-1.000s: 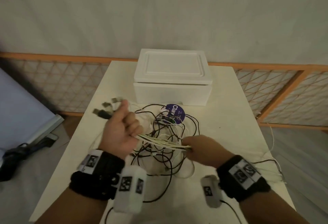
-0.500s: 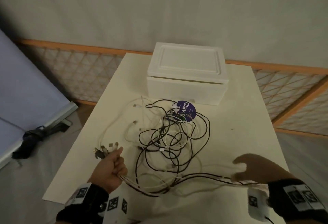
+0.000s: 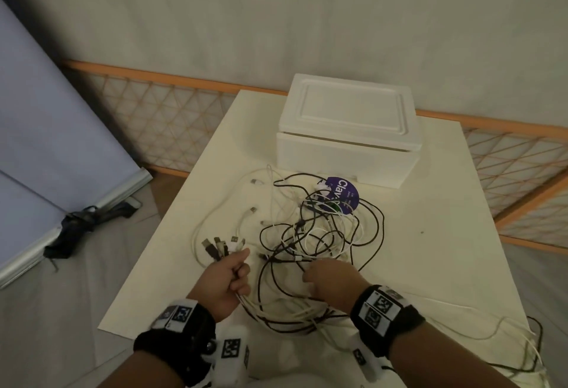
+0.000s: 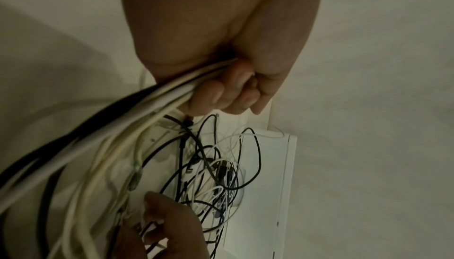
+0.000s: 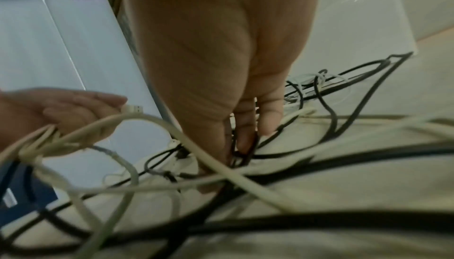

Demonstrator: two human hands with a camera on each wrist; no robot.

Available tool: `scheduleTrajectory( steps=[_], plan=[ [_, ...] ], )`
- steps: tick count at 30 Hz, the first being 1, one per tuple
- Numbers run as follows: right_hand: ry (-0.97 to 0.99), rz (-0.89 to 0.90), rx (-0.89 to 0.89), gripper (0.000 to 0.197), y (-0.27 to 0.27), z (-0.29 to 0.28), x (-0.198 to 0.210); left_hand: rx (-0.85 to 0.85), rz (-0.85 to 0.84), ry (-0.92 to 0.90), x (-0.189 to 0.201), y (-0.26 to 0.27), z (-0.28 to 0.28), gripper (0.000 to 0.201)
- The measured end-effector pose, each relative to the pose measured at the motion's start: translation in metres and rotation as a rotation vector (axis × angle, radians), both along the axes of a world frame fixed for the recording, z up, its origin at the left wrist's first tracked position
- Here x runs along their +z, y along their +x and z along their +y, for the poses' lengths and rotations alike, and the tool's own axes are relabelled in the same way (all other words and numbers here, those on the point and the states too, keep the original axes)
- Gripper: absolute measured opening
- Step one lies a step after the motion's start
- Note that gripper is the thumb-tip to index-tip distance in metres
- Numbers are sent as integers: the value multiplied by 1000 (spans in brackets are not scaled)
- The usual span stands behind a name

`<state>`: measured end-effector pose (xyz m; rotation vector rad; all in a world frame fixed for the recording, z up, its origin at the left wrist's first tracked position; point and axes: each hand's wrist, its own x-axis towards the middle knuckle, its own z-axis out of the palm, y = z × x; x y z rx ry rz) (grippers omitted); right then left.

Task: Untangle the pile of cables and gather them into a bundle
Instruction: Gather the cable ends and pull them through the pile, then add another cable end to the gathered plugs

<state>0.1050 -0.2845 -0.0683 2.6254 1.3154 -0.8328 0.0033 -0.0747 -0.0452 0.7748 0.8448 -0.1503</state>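
Since the view half a second earlier, the right hand (image 3: 330, 283) has swung in from the table's near right edge to the near side of the cable pile (image 3: 319, 234), while the left hand (image 3: 226, 280) keeps its fist closed on the same gathered strands. Left hand: fingers curled tight round several white and black cables, whose USB plugs (image 3: 222, 244) fan out past the thumb toward the table's left edge; the left wrist view shows the gripped strands (image 4: 157, 96) leaving the fist side by side. Right hand: fingers pointing down into the black loops; the right wrist view shows fingertips (image 5: 245, 137) among dark strands, seemingly pinching one, though blur leaves the grip uncertain. Cable pile: mid-table, just beyond both hands and in front of the white foam box (image 3: 349, 138) at the far edge; slack loops (image 3: 292, 317) sag between the two wrists at the near edge, and loose ends trail off the near right corner. The held run lies roughly left to right, so the tangle is straight ahead, nearer the right hand. A round purple label (image 3: 342, 197) among the cables reads "Clav…", the rest hidden; small print is illegible. Square coded markers sit on both wristbands (image 3: 381, 310).
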Motion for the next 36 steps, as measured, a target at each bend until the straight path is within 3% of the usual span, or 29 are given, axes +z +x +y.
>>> scheduleTrajectory(
  steps=[4, 8, 13, 17, 19, 21, 23, 25, 28, 31, 33, 36],
  plan=[
    [109, 5, -115, 18, 2, 1, 15, -70, -64, 98, 13, 15, -5, 34],
    [397, -7, -267, 16, 12, 19, 73, -228, -153, 232, 34, 31, -12, 9],
    [736, -25, -395, 15, 19, 42, 130, -447, -327, 360, 61, 48, -19, 6],
    [984, 86, -607, 31, 15, 51, 130, -417, -351, 388, 67, 59, -18, 21],
    [1035, 309, -683, 41, 14, 51, 120, -355, -367, 317, 68, 64, -17, 23],
    [891, 467, -615, 38, 15, 51, 105, -309, -397, 297, 72, 69, -15, 22],
    [675, 349, -443, 16, 15, 50, 95, -273, -400, 285, 74, 74, -10, 22],
    [646, 205, -396, 8, 18, 46, 88, -212, -400, 284, 75, 78, -3, 19],
    [612, 55, -388, 11, 29, 35, 83, -40, -409, 340, 73, 82, 10, 21],
    [447, 14, -349, 18, 40, 24, 71, 100, -458, 165, 77, 81, 24, 31],
    [362, 14, -342, 16, 43, 19, 64, 110, -499, 68, 83, 77, 30, 43],
    [459, -46, -451, 15, 44, 15, 77, 35, -495, 192, 87, 73, 33, 35]
  ],
)
